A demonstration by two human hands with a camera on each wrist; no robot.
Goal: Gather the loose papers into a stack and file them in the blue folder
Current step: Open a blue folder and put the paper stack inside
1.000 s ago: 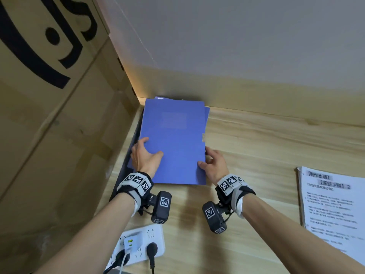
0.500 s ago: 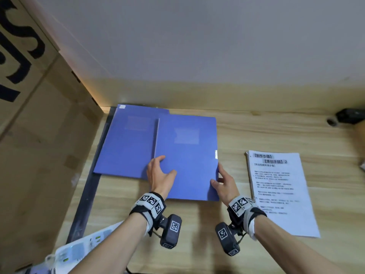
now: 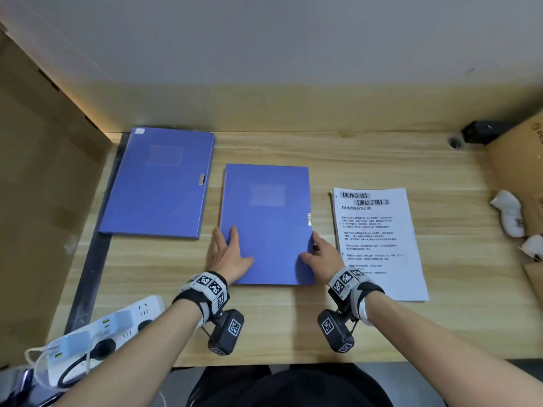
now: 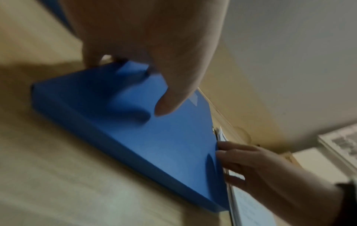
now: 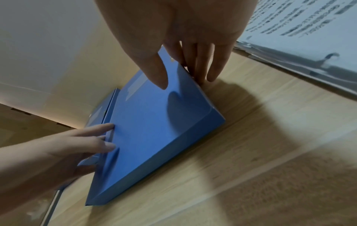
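Observation:
A closed blue folder [image 3: 266, 221] lies flat on the middle of the wooden table [image 3: 293, 324]. My left hand [image 3: 235, 245] holds its near left edge, thumb on the cover [image 4: 166, 107]. My right hand [image 3: 311, 251] grips the near right edge, with the thumb on top and the fingers [image 5: 201, 67] down the side, just below the small metal clasp [image 3: 308, 219]. A stack of printed papers [image 3: 379, 242] lies right of the folder, close to my right wrist. A second blue folder [image 3: 158, 183] lies at the back left, apart from the first.
A large cardboard box [image 3: 44, 201] walls off the left side. A white power strip [image 3: 111, 327] with plugs sits at the near left. At the right edge are another cardboard box [image 3: 517, 171], white crumpled items [image 3: 509, 212] and a black device [image 3: 482, 132].
Both hands have brought the folder off the other blue folder at the back left, rightward and nearer, to the table's middle beside the papers. The head view has swung right.

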